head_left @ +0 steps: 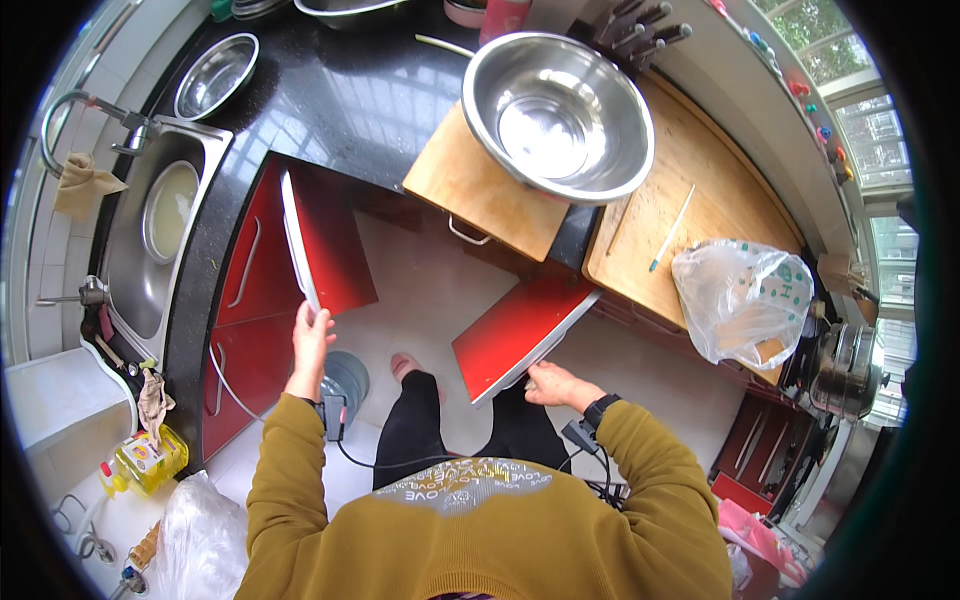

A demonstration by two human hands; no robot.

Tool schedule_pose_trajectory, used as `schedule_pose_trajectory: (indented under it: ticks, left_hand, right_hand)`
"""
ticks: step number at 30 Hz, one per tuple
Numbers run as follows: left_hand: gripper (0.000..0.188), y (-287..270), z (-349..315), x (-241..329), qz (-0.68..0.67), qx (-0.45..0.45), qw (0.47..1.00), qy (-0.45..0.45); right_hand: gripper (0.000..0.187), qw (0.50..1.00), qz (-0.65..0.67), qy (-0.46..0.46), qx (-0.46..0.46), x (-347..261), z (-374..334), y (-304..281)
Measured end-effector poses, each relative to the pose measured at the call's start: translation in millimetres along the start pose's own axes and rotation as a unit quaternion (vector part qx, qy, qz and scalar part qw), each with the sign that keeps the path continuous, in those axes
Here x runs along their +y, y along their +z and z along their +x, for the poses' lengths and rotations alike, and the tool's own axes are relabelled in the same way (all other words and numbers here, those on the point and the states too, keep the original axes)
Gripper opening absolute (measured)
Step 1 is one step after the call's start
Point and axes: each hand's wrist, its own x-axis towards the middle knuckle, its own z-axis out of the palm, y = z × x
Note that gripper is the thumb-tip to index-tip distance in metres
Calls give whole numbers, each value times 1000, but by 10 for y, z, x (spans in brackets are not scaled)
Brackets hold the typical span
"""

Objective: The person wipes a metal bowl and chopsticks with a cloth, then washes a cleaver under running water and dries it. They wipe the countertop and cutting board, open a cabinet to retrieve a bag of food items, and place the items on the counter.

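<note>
Two red cabinet doors stand swung out below the dark countertop, one on each side of my legs. At the near end of the left cabinet door [330, 250], my left hand [308, 350] is closed on its pale edge. My right hand [560, 386] is closed on the near edge of the right cabinet door [515, 335]; its fingertips are partly hidden. Between the doors, part of the cabinet's inside [400, 215] shows in shadow. Above the opening, a large steel bowl [555, 120] rests on a wooden board [485, 185] that juts past the counter edge.
To the left lies a steel sink [200, 150] holding a round pan. A larger cutting board [650, 230] at the right carries a thin white stick and a plastic bag [745, 300]. A blue water jug [345, 380] stands beside my left forearm; an oil bottle [150, 460] sits lower left.
</note>
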Motion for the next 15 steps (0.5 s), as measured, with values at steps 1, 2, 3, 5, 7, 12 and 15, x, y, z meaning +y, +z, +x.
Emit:
schedule_pose_trajectory:
  ticks: [1,2,3,5,7,12,15]
  left_hand:
    - [62,75,1,15,21,-19,1000,3]
    - [59,163,1,24,22,-37,999,7]
    - [58,266,-2,27,4,-52,999,1]
    - [57,474,15,43,-10,-83,997,2]
    - [57,672,43,64,-22,-109,994,7]
    - [57,1003,98,147,-46,-118,991,29]
    - [52,1031,28,167,-38,-116,991,54]
  right_hand:
    - [65,1000,14,-8,17,-76,57,-21]
    - [68,999,36,-11,39,-143,123,-43]
    - [70,995,72,-15,66,-206,183,-63]
    - [75,991,104,-16,87,-302,326,-136]
    - [79,987,129,-3,96,-385,460,-225]
    - [75,969,216,32,115,-547,715,-505]
    - [73,953,271,62,124,-603,886,-652]
